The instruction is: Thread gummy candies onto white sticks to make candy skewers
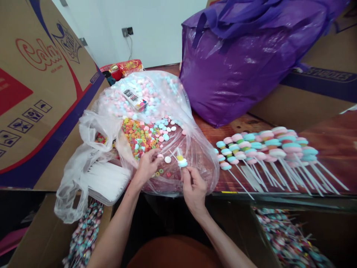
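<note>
My right hand [195, 188] pinches a candy skewer [182, 162], with a pale blue and white piece and a yellow piece on it and bare white stick showing above. Closed at the fingertips, my left hand [147, 165] holds a pink candy disc [160, 157] just left of a loose white disc [167, 159]. Both hands are over a clear plastic bag [200, 160] spread on the table. On it lie small coloured candy rings [136, 134] and a heap of pink, blue and white candy discs [156, 93]. A few loose rings lie between the hands.
Finished candy skewers [267, 147] lie in a row at right. White sticks [104, 180] fill a tray beside a crumpled bag [74, 186]. A purple bag [237, 67] and a large carton [41, 93] stand behind and left. Boxes of wrapped candies [290, 238] sit below the table edge.
</note>
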`<action>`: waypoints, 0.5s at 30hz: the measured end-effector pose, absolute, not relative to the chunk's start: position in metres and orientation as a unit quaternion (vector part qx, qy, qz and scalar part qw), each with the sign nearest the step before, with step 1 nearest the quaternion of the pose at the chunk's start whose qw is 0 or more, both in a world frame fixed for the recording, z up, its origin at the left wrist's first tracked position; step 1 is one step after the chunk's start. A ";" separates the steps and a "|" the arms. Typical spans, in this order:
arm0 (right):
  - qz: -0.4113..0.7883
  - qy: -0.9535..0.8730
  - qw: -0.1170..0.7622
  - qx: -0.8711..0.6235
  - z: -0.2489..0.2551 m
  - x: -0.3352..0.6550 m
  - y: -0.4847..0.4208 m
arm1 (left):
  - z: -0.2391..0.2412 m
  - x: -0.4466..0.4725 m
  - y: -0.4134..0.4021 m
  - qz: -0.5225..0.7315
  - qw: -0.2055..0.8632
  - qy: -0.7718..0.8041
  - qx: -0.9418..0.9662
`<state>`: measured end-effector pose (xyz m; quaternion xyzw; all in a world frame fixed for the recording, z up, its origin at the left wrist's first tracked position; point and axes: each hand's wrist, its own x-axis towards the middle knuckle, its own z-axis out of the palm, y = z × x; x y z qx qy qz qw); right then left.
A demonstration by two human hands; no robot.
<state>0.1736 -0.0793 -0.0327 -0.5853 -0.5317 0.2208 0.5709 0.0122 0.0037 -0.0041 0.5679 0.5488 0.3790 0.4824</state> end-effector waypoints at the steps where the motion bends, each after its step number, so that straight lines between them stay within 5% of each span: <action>1: 0.219 -0.533 0.570 -0.586 -0.033 0.174 -0.079 | -0.003 0.014 0.002 0.387 0.502 0.538 0.556; 5: 0.212 -0.539 0.564 -0.588 -0.033 0.173 -0.079 | 0.004 0.024 -0.001 0.360 0.506 0.518 0.589; 15: 0.203 -0.557 0.551 -0.587 -0.032 0.173 -0.080 | -0.002 0.036 -0.005 0.249 0.295 0.568 0.727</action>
